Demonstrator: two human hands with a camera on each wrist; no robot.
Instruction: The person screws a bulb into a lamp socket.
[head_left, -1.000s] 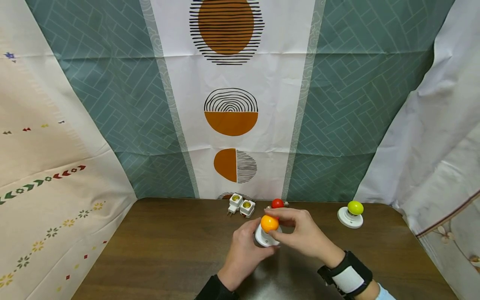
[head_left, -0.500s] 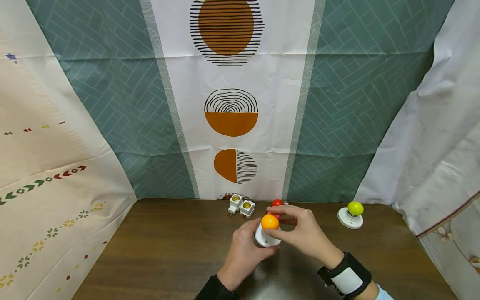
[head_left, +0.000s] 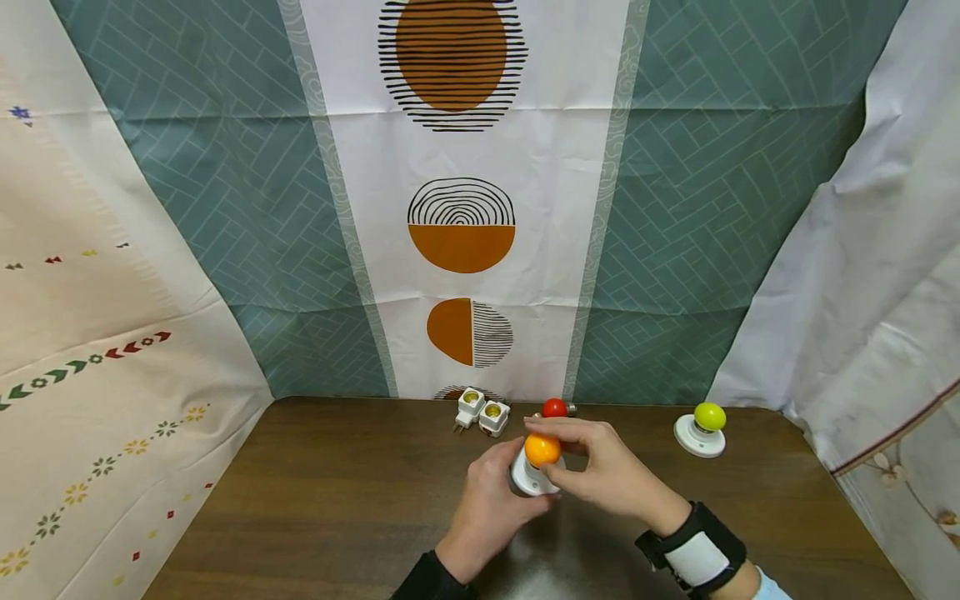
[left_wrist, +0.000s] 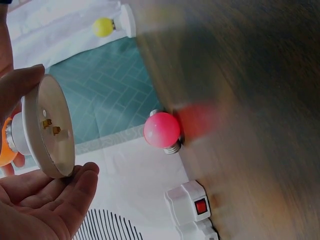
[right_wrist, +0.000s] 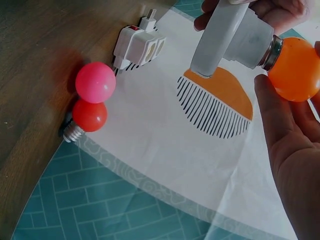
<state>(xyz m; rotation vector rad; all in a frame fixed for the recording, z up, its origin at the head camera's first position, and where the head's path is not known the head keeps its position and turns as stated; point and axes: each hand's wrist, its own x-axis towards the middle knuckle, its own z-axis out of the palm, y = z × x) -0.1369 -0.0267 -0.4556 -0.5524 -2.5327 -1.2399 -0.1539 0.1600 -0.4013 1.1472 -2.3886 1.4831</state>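
Observation:
My left hand (head_left: 491, 500) grips a round white lamp holder (head_left: 529, 481) by its rim, raised over the table. An orange bulb (head_left: 542, 451) sits at the holder's socket, with part of its metal screw base (right_wrist: 272, 53) showing. Fingers and thumb of my right hand (head_left: 603, 467) are round the orange globe. In the left wrist view the underside of the lamp holder (left_wrist: 59, 125) faces the camera, with two brass contacts in it. Part of the globe is hidden there behind the holder.
Beyond the hands lie a red bulb (head_left: 554, 407) and a pink bulb (right_wrist: 95, 82), close together. Left of them are two white plug-in sockets (head_left: 482, 412). At the back right, a yellow-green bulb (head_left: 709, 417) stands in another white holder (head_left: 697, 442). Patterned cloth (head_left: 465, 283) hangs behind the table.
My right fingers shift round the orange bulb, pulling back a little and then closing over its far side again. The left hand and lamp holder stay nearly still.

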